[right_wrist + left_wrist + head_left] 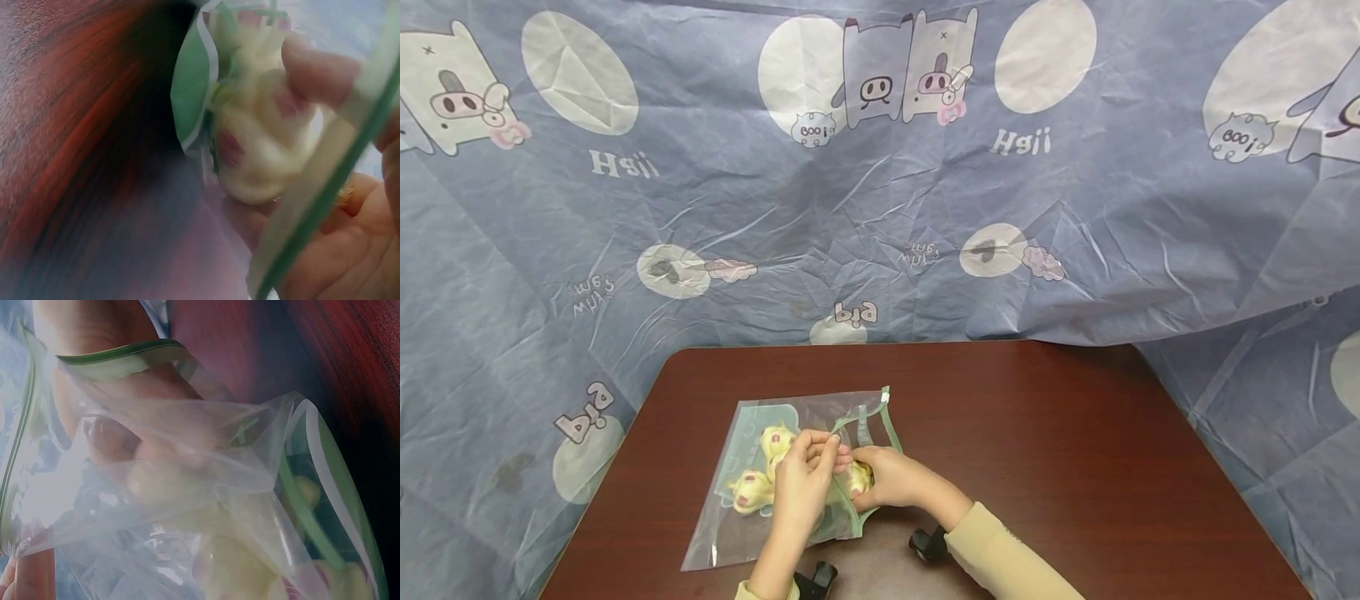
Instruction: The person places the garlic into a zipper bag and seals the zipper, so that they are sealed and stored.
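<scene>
A clear zip bag with green edging lies on the table, its mouth toward the right. Inside it are several pale yellow, rounded items with pink patches. My left hand pinches the bag's rim near the mouth; its fingertips show at the lower left of the left wrist view. Within the opening, my right hand grips another pale yellow item, thumb on one side and fingers on the other. The green zip strip crosses in front of that hand. Bag film blurs the contents in the left wrist view.
The dark red-brown table extends to the right and behind the bag. A blue-grey printed cloth hangs along the back and sides. Black wrist devices sit by both forearms.
</scene>
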A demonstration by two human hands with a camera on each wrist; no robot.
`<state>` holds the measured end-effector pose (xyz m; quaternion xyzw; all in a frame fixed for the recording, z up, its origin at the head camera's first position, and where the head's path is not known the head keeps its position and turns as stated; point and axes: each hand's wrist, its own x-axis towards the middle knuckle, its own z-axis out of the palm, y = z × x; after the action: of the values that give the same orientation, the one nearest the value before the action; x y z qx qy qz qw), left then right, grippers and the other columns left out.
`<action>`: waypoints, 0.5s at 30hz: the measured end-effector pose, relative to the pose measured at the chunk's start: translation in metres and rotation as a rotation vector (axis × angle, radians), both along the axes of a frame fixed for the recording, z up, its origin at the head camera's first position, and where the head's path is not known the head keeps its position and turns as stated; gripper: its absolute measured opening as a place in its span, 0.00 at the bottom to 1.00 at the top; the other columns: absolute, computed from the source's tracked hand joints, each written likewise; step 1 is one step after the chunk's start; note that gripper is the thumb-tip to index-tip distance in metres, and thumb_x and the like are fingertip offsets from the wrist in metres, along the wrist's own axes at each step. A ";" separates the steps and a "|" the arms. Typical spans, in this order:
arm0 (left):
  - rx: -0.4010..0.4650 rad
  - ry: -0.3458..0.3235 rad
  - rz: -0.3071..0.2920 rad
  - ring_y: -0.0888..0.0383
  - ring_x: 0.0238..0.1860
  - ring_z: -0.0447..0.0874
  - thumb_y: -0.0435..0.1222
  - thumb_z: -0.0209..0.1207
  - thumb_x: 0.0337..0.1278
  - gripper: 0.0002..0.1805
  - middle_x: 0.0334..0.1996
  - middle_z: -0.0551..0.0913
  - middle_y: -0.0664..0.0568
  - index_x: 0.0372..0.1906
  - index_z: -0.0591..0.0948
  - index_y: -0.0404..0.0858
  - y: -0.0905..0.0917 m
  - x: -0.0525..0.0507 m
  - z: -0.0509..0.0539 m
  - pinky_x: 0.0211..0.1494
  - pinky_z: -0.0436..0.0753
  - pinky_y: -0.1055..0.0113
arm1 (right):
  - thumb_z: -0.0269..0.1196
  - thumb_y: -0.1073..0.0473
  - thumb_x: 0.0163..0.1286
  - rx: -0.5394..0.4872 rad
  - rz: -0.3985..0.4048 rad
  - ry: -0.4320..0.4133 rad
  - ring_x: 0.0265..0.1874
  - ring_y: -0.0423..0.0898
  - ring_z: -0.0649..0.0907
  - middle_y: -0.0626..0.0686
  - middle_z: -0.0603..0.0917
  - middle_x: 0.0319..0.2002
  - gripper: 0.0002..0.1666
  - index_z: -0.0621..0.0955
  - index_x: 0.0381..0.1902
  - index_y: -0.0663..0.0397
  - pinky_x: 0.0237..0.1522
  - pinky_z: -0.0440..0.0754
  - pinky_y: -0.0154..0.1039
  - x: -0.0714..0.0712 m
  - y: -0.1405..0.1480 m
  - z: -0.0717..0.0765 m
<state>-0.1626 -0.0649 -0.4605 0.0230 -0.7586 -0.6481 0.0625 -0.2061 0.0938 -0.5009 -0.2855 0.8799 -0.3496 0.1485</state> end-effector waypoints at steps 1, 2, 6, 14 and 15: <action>-0.001 0.002 -0.001 0.54 0.33 0.90 0.39 0.59 0.68 0.12 0.34 0.89 0.42 0.43 0.79 0.31 0.000 0.000 0.000 0.36 0.86 0.72 | 0.72 0.60 0.49 0.007 -0.002 0.006 0.25 0.30 0.74 0.40 0.78 0.31 0.24 0.80 0.47 0.53 0.27 0.76 0.25 0.000 -0.002 -0.001; -0.002 0.005 -0.002 0.54 0.33 0.90 0.39 0.59 0.68 0.12 0.34 0.89 0.42 0.43 0.79 0.32 0.001 0.000 0.000 0.35 0.86 0.72 | 0.72 0.61 0.48 0.017 -0.005 0.019 0.24 0.30 0.73 0.40 0.78 0.30 0.24 0.80 0.46 0.53 0.26 0.75 0.25 -0.001 -0.004 -0.002; -0.010 0.024 -0.011 0.54 0.32 0.91 0.38 0.60 0.68 0.12 0.33 0.89 0.42 0.42 0.79 0.31 0.001 0.001 0.000 0.35 0.86 0.72 | 0.71 0.64 0.46 0.046 -0.019 0.042 0.24 0.31 0.71 0.40 0.76 0.29 0.24 0.80 0.44 0.53 0.26 0.73 0.26 0.000 -0.011 -0.005; -0.023 0.019 -0.013 0.56 0.31 0.90 0.38 0.59 0.68 0.11 0.33 0.89 0.42 0.42 0.80 0.31 0.002 0.002 0.002 0.34 0.86 0.74 | 0.69 0.64 0.50 0.090 -0.052 0.085 0.19 0.33 0.66 0.40 0.71 0.23 0.22 0.80 0.45 0.55 0.24 0.69 0.26 0.000 -0.022 -0.009; -0.026 0.021 -0.012 0.56 0.31 0.91 0.38 0.59 0.68 0.12 0.33 0.89 0.43 0.42 0.80 0.31 0.002 0.002 0.002 0.34 0.86 0.74 | 0.69 0.65 0.51 0.098 -0.050 0.090 0.19 0.33 0.67 0.41 0.73 0.24 0.22 0.80 0.47 0.55 0.25 0.70 0.26 0.000 -0.023 -0.009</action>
<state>-0.1604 -0.0632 -0.4589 0.0109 -0.7666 -0.6386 0.0668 -0.2059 0.0709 -0.5096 -0.2711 0.9086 -0.2966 0.1138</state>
